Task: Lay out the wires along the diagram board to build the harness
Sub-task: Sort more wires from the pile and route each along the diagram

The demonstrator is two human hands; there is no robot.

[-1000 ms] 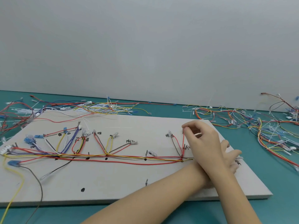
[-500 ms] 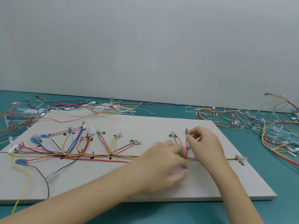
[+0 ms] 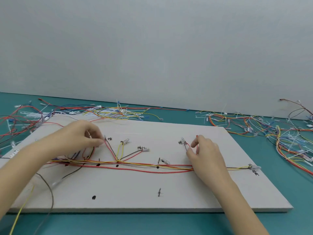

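The pale diagram board [image 3: 169, 192] lies flat on the teal table, with black marks and labels on it. A bundle of red, yellow and dark wires [image 3: 144, 167] runs along its middle, with branches fanning up to small connectors. My left hand [image 3: 79, 138] hovers over the left branches and pinches the tip of a red and brown branch wire [image 3: 110, 148] by a label. My right hand [image 3: 205, 153] pinches a red wire [image 3: 197, 145] that stands up beside the right-hand label.
Loose wire heaps lie on the table behind the board at the left [image 3: 22, 119], centre [image 3: 116, 112] and right [image 3: 288, 141]. A yellow wire [image 3: 22, 209] and a dark wire [image 3: 50, 192] hang over the board's front left edge. A grey wall stands behind.
My left hand has uncrossed from under my right arm and swung left across the board to the left branches. My right hand stays at the red wire on the right.
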